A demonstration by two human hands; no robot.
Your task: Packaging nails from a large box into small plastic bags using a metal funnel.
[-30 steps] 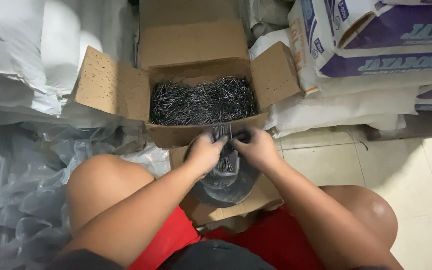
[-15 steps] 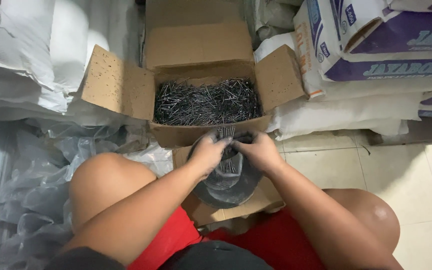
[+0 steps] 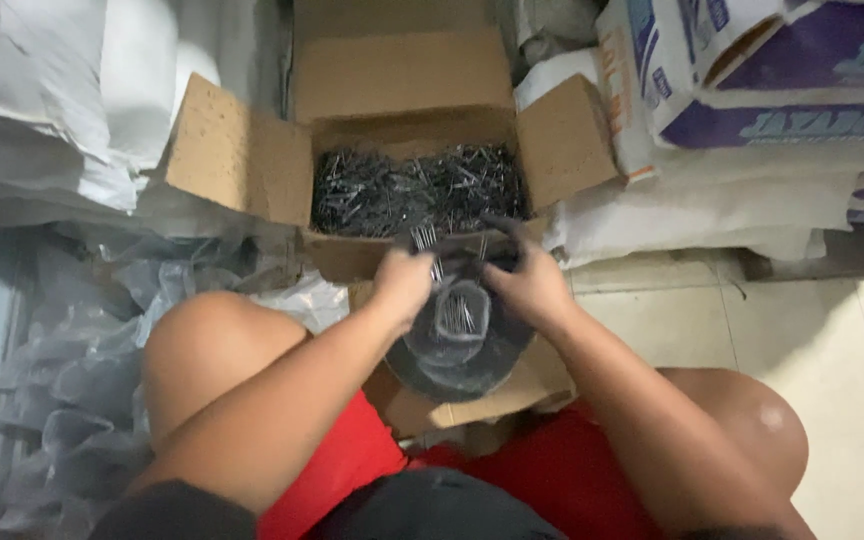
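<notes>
Seated on the tiled floor (image 3: 812,340), you work at mid-frame over an open brown cardboard box (image 3: 242,150) heaped with dark steel nails (image 3: 417,190), which sits just above your hands at top centre. Your left hand (image 3: 402,285) is clenched on a small bundle of nails (image 3: 424,240) lifted clear of the heap. Your right hand (image 3: 527,285) grips the rim of a dark, shallow round pan (image 3: 452,365) held between your knees, with a clear plastic bag (image 3: 460,315) holding a few nails inside it. The step in hand looks like portioning nails from box to bag. The next move calls for keeping the bag's mouth open and lowering the bundle straight in, points together. White sacks (image 3: 712,215) crowd the upper right.
</notes>
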